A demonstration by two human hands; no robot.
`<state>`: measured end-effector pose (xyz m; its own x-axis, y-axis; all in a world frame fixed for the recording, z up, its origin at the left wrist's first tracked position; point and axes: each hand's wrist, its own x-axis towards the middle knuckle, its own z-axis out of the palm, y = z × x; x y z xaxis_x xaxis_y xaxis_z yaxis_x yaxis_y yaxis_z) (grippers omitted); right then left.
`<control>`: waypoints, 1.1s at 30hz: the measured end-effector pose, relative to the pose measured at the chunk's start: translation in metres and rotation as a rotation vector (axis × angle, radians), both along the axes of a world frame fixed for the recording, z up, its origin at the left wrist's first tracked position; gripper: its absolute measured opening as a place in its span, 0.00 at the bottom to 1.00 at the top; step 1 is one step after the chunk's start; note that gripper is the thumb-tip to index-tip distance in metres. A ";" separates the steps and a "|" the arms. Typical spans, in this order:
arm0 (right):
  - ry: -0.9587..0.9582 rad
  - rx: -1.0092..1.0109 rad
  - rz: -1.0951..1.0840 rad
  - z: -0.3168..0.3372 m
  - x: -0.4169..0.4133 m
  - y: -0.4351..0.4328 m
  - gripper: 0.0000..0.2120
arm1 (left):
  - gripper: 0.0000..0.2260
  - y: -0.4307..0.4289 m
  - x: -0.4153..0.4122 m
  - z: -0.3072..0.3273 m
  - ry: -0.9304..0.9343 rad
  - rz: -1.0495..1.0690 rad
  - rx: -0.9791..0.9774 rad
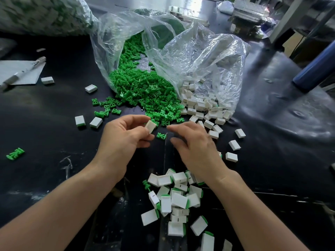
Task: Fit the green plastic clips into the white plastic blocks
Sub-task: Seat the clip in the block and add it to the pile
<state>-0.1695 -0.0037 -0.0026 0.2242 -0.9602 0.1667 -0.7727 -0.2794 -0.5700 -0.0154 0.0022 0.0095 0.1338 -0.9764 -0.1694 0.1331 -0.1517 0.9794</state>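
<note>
My left hand (125, 134) pinches a white plastic block (150, 126) between thumb and fingers, just above the black table. My right hand (194, 142) hovers beside it, fingers loosely bent, holding nothing that I can see. A single green clip (161, 136) lies on the table between the two hands. A large heap of green clips (145, 91) spills from a clear plastic bag (112, 37). Loose white blocks (199, 104) spill from a second clear bag (208, 51) to the right.
A pile of white blocks with green clips fitted (177, 198) lies near me between my forearms. Stray blocks (91, 88) and a stray clip (15, 153) dot the black table (54, 124). Paper with a pen (20, 72) sits far left, a blue roll (315, 69) at right.
</note>
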 end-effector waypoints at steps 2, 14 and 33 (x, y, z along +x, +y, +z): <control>0.113 -0.009 0.060 0.000 0.004 -0.001 0.18 | 0.12 0.000 -0.001 0.000 0.023 0.001 0.014; 0.091 0.037 0.113 -0.001 0.005 -0.003 0.04 | 0.11 0.005 -0.004 -0.003 0.007 -0.091 0.014; -0.448 0.140 0.097 0.018 -0.005 0.006 0.14 | 0.08 0.010 -0.007 0.001 0.019 -0.245 0.022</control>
